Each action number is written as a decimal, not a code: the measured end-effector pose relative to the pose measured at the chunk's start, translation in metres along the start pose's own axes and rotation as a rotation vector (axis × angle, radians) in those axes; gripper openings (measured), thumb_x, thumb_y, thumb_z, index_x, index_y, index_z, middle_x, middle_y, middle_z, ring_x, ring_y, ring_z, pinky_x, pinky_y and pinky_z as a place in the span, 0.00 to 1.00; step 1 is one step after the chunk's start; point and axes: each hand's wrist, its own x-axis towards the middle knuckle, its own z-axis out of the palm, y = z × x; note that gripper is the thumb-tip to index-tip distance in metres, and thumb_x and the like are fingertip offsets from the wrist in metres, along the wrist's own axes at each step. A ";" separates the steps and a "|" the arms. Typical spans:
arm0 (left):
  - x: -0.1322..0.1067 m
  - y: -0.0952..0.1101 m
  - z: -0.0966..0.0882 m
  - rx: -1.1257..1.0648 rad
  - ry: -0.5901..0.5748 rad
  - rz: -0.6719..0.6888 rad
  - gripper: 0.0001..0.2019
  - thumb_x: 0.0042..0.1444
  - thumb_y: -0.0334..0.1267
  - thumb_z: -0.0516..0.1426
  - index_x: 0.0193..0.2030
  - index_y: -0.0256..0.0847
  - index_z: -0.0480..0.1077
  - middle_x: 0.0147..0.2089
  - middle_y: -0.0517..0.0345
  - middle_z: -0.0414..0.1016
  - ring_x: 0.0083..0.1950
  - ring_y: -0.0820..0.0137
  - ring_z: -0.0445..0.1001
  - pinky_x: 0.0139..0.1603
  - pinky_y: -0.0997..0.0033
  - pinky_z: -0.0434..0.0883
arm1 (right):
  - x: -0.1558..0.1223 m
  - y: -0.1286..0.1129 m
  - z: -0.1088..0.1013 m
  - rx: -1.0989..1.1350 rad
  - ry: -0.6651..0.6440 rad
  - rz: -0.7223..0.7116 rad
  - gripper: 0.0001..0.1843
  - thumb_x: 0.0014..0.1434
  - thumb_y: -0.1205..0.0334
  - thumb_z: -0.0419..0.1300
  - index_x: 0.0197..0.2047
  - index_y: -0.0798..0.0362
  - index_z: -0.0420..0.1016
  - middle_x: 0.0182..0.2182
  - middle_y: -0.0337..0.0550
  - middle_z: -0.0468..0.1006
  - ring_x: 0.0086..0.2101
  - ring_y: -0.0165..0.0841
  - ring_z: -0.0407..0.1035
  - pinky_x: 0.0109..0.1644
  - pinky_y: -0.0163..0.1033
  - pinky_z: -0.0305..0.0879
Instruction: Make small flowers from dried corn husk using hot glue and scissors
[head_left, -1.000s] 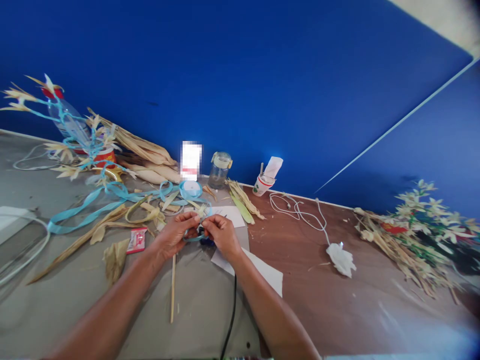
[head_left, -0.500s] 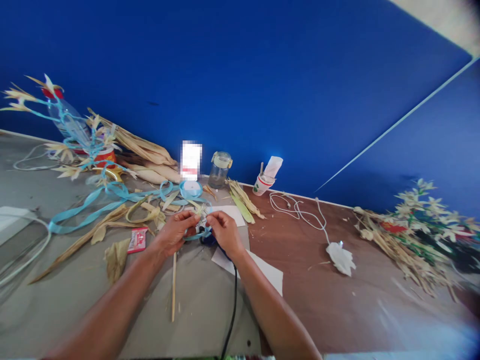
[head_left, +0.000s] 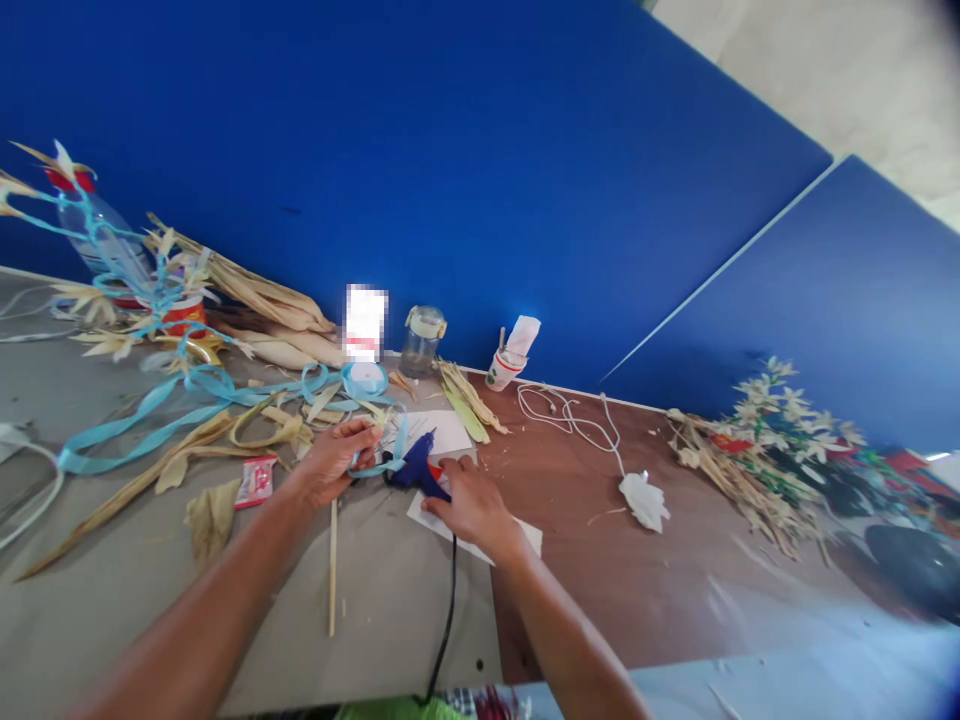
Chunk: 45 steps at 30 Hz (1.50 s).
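Note:
My left hand (head_left: 346, 458) is closed in a pinch on a small pale husk flower (head_left: 377, 416), largely hidden by the fingers. A strip of light-blue ribbon (head_left: 400, 440) loops out beside these fingertips. My right hand (head_left: 469, 503) has its thumb and fingers around the handle of a dark-blue glue gun (head_left: 412, 465) with a red trigger. The gun's nozzle points up and away from me, over a white paper sheet (head_left: 446, 430). Its black cord (head_left: 444, 625) runs down to the table's front edge. A thin wooden stick (head_left: 333, 575) lies below my left hand.
Dried husks (head_left: 255, 295), a ribbon roll (head_left: 365, 377) and a red packet (head_left: 255, 481) lie to the left. Behind stand a glass jar (head_left: 422, 342) and a paper cup (head_left: 505, 368). A white cable (head_left: 574, 415) and artificial flowers (head_left: 787, 410) are on the right.
My right hand has left the small piece at my left fingertips and moved right and down onto the glue gun. My left hand keeps its pinch. The view has turned slightly right.

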 end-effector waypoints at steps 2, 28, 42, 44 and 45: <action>0.000 0.000 -0.001 -0.001 -0.016 -0.010 0.14 0.42 0.40 0.64 0.21 0.36 0.64 0.12 0.69 0.57 0.15 0.83 0.54 0.19 0.80 0.54 | 0.000 -0.007 0.006 -0.076 0.013 0.013 0.33 0.47 0.50 0.63 0.55 0.50 0.64 0.46 0.53 0.69 0.46 0.45 0.66 0.47 0.45 0.60; -0.002 0.004 -0.004 -0.068 -0.029 -0.037 0.14 0.43 0.37 0.64 0.20 0.35 0.62 0.16 0.68 0.58 0.15 0.84 0.54 0.16 0.82 0.54 | 0.005 -0.002 -0.001 1.694 0.045 -0.085 0.15 0.46 0.57 0.61 0.37 0.56 0.71 0.26 0.38 0.70 0.20 0.24 0.59 0.26 0.33 0.54; 0.001 0.003 -0.008 0.033 -0.041 -0.057 0.16 0.44 0.39 0.64 0.19 0.37 0.60 0.14 0.68 0.57 0.16 0.82 0.55 0.18 0.80 0.53 | -0.007 -0.004 0.020 1.192 0.016 -0.134 0.12 0.55 0.55 0.58 0.39 0.53 0.66 0.23 0.33 0.62 0.21 0.23 0.54 0.23 0.30 0.53; 0.002 0.002 -0.008 0.041 -0.038 -0.063 0.16 0.44 0.39 0.64 0.20 0.37 0.60 0.14 0.68 0.58 0.16 0.82 0.55 0.18 0.80 0.53 | -0.008 -0.005 0.018 1.166 0.016 -0.133 0.12 0.55 0.56 0.58 0.39 0.52 0.65 0.25 0.34 0.63 0.22 0.23 0.55 0.24 0.30 0.54; 0.002 0.001 -0.008 0.045 -0.038 -0.065 0.15 0.44 0.39 0.64 0.20 0.37 0.60 0.14 0.68 0.58 0.16 0.82 0.56 0.18 0.80 0.53 | -0.009 -0.006 0.018 1.159 0.016 -0.132 0.11 0.55 0.56 0.58 0.39 0.52 0.65 0.26 0.35 0.64 0.22 0.23 0.55 0.23 0.30 0.54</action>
